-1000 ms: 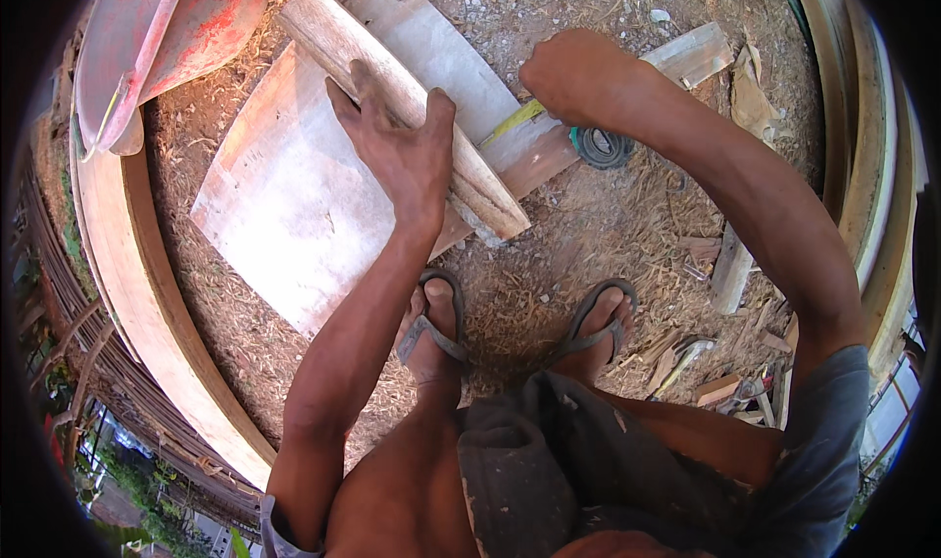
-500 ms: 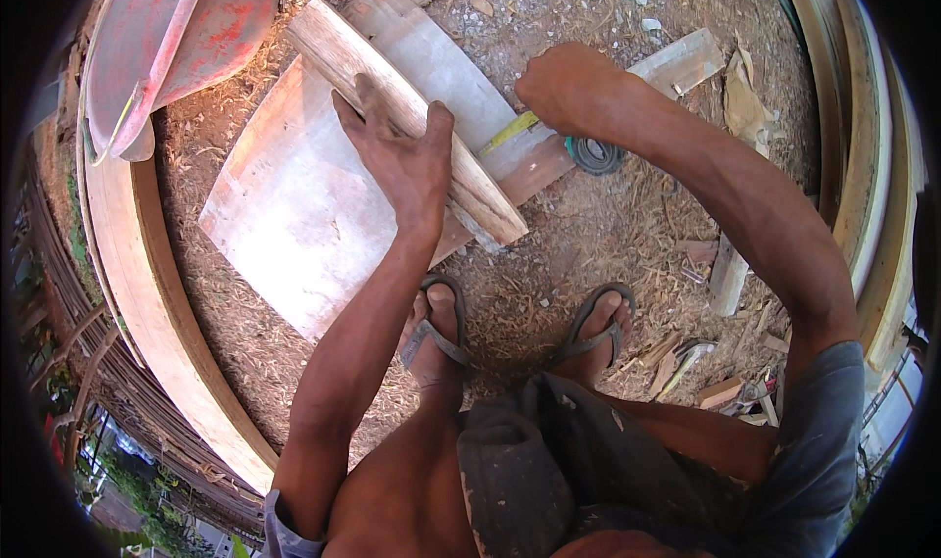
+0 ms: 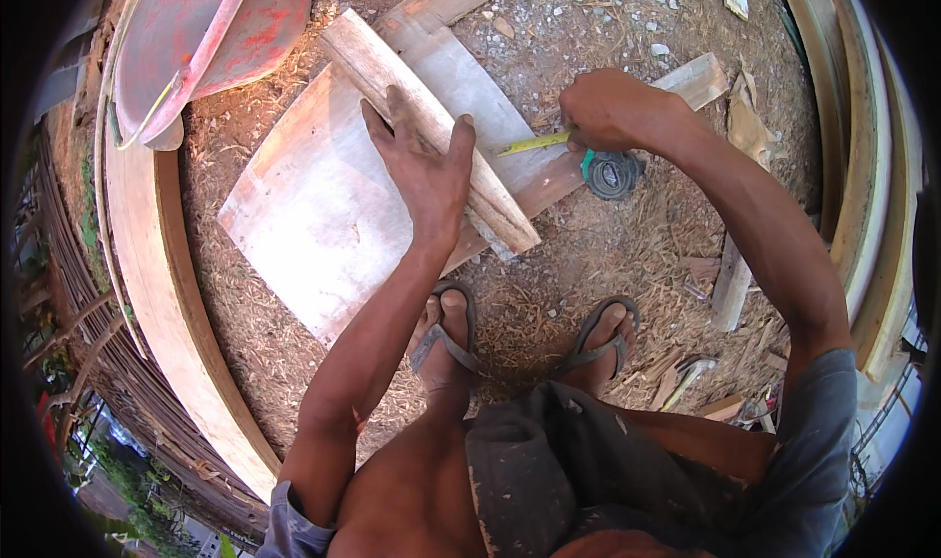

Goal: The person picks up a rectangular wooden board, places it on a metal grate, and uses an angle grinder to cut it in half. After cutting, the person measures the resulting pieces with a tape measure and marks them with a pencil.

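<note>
A thick wooden piece (image 3: 384,56) lies slantwise across a pale flat board (image 3: 323,200). My left hand (image 3: 426,171) is laid over it, fingers spread on one side and thumb by the opposite edge, holding it. To the right, my right hand (image 3: 613,112) is closed in a fist on a tape measure. Its yellow blade (image 3: 534,144) sticks out leftward from under the fist toward the wood. Just below the fist is its black and teal case (image 3: 613,174). The curled fingertips are mostly hidden beneath the hand.
A red-stained grey shovel-like pan (image 3: 221,34) stands at the upper left above a long curved-looking plank (image 3: 147,235). More long planks (image 3: 867,156) line the right side. A narrow board (image 3: 696,80) lies beyond my right hand. Wood scraps (image 3: 730,284) and shavings litter the ground near my sandalled feet.
My right hand has shifted right and slightly nearer, and more of the tape case shows. The left hand stays on the wood. The whole view has shifted a little.
</note>
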Demonstrator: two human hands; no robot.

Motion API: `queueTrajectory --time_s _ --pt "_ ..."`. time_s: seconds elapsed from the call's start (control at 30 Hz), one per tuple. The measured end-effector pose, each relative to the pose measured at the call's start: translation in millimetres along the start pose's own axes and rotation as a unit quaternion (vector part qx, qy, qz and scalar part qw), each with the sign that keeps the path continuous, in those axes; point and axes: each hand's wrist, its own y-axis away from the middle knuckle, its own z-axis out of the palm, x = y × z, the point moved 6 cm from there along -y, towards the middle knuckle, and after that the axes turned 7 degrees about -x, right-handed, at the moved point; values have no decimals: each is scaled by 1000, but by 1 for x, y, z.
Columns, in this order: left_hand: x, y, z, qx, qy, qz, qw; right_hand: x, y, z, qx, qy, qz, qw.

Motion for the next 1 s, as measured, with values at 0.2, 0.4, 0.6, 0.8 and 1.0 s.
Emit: queueTrajectory --time_s 0.2,0.4,0.6,0.8,1.0 --pt "21 14 -23 45 -32 86 995 31 31 -6 -49 -136 -21 989" --pt "82 15 -17 -166 136 116 970 10 72 -40 -49 -130 -2 990" --pt "94 20 -4 -199 149 118 961 0 86 -49 -58 -87 45 993" --pt "100 20 4 -227 123 125 958 7 88 -33 -24 -67 29 997" --pt "108 14 33 -320 93 72 940 23 106 -28 -38 -92 96 990"
